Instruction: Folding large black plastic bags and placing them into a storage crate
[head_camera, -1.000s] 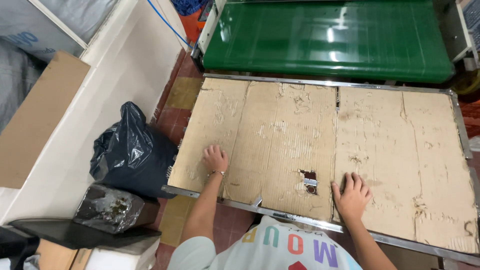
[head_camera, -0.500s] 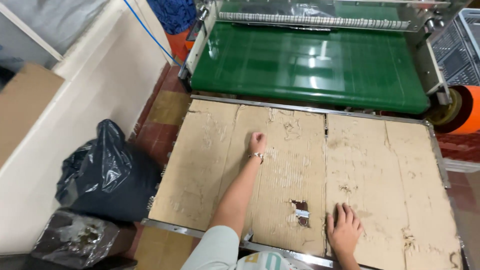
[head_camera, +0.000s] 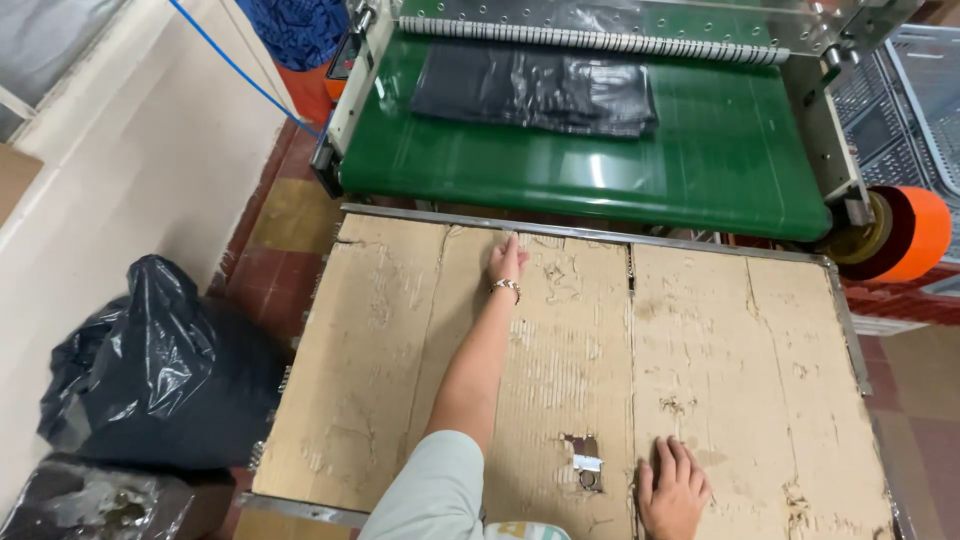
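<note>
**Both hands flat on the cardboard-topped bench**

The left hand (head_camera: 507, 262) reaches far forward, arm stretched out, and lies palm down on the worn brown corrugated cardboard sheet (head_camera: 400, 380) that covers the metal-framed bench (head_camera: 600, 235). Its fingers are held loosely together and point toward the far metal edge, which lies just beyond the fingertips; the hand holds nothing. A thin beaded bracelet (head_camera: 507, 287) sits on the wrist just behind it.

The right hand (head_camera: 672, 490) rests near the body, also palm down on the cardboard, fingers spread a little and empty. Just to its left there is a torn hole in the cardboard (head_camera: 584, 465) where a small grey metal part shows through.

Beyond the left hand, past the bench frame, runs a wide green conveyor belt (head_camera: 700, 160). A flat folded black plastic bag (head_camera: 535, 90) lies on it, well apart from both hands, ahead of the left one. To the right of the belt's near end sits an orange roll of tape (head_camera: 915, 232).

Left of the left arm, down on the tiled floor (head_camera: 285, 215), a bulging black plastic rubbish bag (head_camera: 150, 370) stands beside the bench, against a pale wall (head_camera: 130, 160). A second dark bag (head_camera: 90, 505) lies nearer the body.
</note>
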